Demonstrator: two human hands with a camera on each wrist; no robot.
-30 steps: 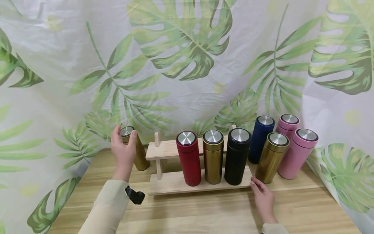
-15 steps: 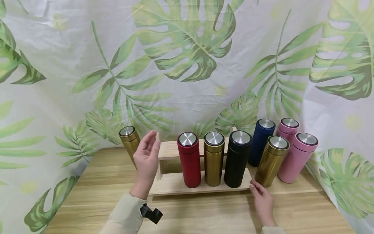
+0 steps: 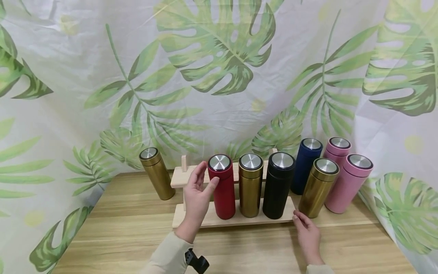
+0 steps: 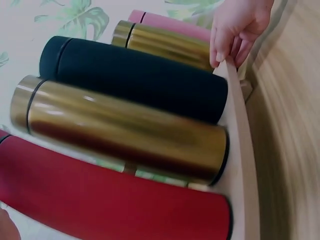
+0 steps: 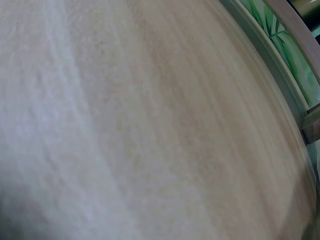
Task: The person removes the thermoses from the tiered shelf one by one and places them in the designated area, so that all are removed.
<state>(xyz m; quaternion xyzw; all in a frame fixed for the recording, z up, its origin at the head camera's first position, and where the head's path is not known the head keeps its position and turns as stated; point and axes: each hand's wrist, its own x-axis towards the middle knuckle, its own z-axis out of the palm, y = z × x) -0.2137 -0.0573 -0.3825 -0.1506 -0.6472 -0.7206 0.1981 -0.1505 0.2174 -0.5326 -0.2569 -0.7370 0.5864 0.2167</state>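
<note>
My left hand (image 3: pixel 197 198) is beside the red thermos bottle (image 3: pixel 224 196), its thumb in front and the fingers spread to the left; whether it touches the bottle I cannot tell. To the right of the red bottle stand a gold thermos (image 3: pixel 249 196) and a black thermos (image 3: pixel 278 188), all upright on the lower shelf of a two-tier wooden rack (image 3: pixel 178 217). At that shelf's right end, my right hand (image 3: pixel 308 236) pinches the board's corner between thumb and fingers, as the left wrist view also shows. Mostly blurred tabletop (image 5: pixel 150 110) fills the right wrist view.
A gold thermos (image 3: pixel 157 177) stands alone on the table, left of the rack. Right of the rack stand a blue thermos (image 3: pixel 306 167), another gold one (image 3: pixel 318 190) and two pink ones (image 3: pixel 347 186). A leaf-print cloth (image 3: pixel 219 125) hangs behind the table.
My left hand has moved right, from the lone gold thermos across the rack's left end to the red thermos. The right hand has stayed at the shelf's corner.
</note>
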